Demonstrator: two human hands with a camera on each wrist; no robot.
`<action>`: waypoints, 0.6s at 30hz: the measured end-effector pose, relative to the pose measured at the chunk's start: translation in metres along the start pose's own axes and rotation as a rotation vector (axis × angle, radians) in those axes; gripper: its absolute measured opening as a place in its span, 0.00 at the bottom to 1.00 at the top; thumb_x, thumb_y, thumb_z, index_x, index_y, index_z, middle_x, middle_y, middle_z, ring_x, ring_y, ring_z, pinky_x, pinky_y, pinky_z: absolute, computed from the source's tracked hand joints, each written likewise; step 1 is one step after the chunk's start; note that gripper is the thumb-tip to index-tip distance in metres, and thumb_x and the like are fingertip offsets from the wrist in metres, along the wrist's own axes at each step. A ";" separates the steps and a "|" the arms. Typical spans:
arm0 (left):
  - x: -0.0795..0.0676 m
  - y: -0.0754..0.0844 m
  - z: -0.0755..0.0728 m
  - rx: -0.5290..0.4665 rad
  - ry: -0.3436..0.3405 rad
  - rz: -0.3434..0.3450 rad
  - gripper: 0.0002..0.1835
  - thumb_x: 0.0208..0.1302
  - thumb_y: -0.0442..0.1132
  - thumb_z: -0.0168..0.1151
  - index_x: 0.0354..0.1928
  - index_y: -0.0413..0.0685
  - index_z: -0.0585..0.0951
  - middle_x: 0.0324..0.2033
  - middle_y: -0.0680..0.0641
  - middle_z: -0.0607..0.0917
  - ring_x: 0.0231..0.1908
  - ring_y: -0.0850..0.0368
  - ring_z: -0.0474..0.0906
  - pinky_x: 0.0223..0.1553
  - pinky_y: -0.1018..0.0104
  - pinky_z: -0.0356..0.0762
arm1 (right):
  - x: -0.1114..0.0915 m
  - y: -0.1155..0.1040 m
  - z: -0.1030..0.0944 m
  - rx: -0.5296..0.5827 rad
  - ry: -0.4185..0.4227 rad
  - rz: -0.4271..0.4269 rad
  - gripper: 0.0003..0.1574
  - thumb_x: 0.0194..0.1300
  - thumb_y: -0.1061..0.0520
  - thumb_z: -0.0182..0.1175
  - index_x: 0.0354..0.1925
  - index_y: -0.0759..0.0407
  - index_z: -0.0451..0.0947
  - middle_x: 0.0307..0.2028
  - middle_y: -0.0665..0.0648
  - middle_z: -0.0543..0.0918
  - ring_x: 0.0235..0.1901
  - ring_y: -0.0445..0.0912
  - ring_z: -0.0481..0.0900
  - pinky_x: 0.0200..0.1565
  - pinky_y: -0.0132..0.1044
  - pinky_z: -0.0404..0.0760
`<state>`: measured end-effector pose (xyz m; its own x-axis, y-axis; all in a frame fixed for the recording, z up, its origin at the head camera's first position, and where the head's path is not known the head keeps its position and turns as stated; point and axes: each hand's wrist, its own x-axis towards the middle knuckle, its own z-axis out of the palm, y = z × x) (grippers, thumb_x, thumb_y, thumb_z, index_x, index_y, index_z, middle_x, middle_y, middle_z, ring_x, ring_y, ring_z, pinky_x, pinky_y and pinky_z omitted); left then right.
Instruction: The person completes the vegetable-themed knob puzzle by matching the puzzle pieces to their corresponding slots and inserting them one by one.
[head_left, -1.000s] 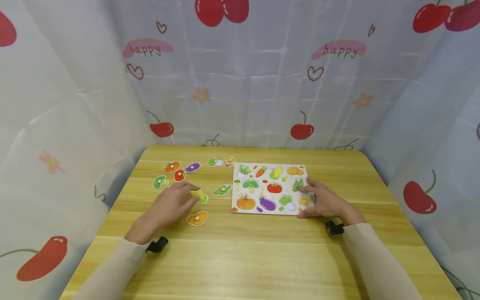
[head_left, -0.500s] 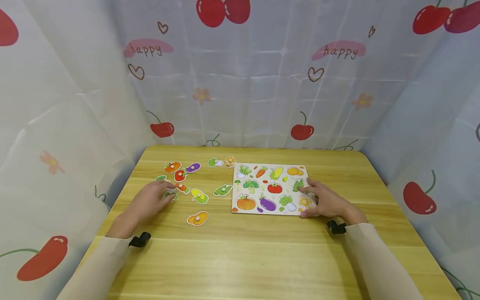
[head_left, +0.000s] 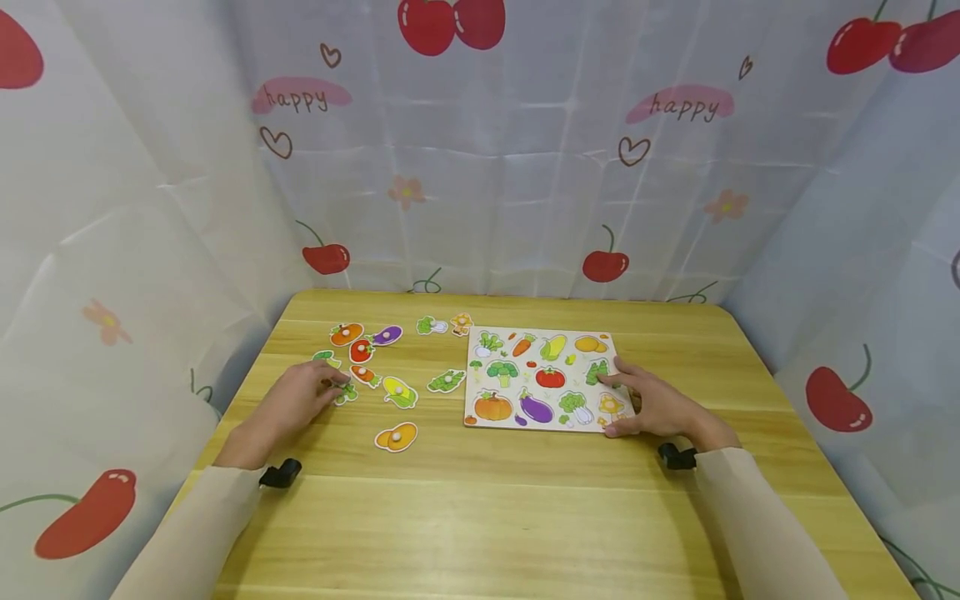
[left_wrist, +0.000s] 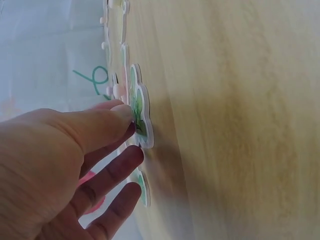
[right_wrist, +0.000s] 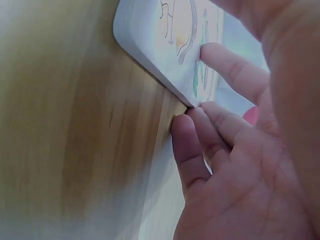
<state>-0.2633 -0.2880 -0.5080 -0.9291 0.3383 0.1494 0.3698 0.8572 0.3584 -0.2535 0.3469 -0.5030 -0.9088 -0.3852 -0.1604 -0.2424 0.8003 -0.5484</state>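
My left hand [head_left: 288, 406] left the corn piece [head_left: 399, 392] and now pinches the broccoli piece [left_wrist: 138, 107]; my right hand [head_left: 654, 404], fingers loose, steadies the puzzle board [head_left: 542, 377].

Smooth wooden table [head_left: 525, 517], glossy printed puzzle board [head_left: 542, 377]
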 end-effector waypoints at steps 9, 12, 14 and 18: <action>0.000 0.003 -0.002 -0.011 -0.006 -0.029 0.06 0.77 0.30 0.77 0.48 0.48 0.97 0.40 0.50 0.92 0.40 0.56 0.85 0.47 0.54 0.87 | 0.000 0.003 -0.001 0.027 -0.009 -0.010 0.65 0.61 0.41 0.91 0.87 0.57 0.73 0.92 0.78 0.53 0.88 0.82 0.55 0.83 0.86 0.58; 0.000 0.005 -0.002 -0.013 -0.010 -0.030 0.04 0.75 0.32 0.79 0.47 0.49 0.97 0.38 0.51 0.92 0.39 0.57 0.84 0.47 0.53 0.86 | 0.000 0.003 -0.001 0.025 -0.011 -0.010 0.65 0.61 0.41 0.91 0.87 0.57 0.73 0.92 0.78 0.53 0.88 0.82 0.55 0.83 0.86 0.58; 0.001 0.006 -0.002 -0.011 -0.012 -0.035 0.02 0.75 0.34 0.81 0.44 0.50 0.96 0.37 0.52 0.92 0.38 0.57 0.83 0.48 0.53 0.86 | 0.000 0.003 -0.001 0.025 -0.010 -0.011 0.65 0.61 0.41 0.91 0.87 0.57 0.73 0.92 0.78 0.53 0.88 0.82 0.55 0.83 0.86 0.58; 0.000 0.007 -0.002 -0.005 -0.014 -0.041 0.04 0.74 0.40 0.83 0.40 0.53 0.95 0.34 0.54 0.91 0.37 0.59 0.80 0.47 0.54 0.84 | 0.000 0.004 -0.001 0.029 -0.009 -0.011 0.65 0.61 0.41 0.91 0.87 0.58 0.73 0.92 0.78 0.53 0.88 0.82 0.55 0.83 0.86 0.58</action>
<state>-0.2612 -0.2829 -0.5033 -0.9435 0.3082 0.1218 0.3313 0.8687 0.3683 -0.2549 0.3499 -0.5047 -0.9028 -0.3984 -0.1618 -0.2423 0.7822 -0.5739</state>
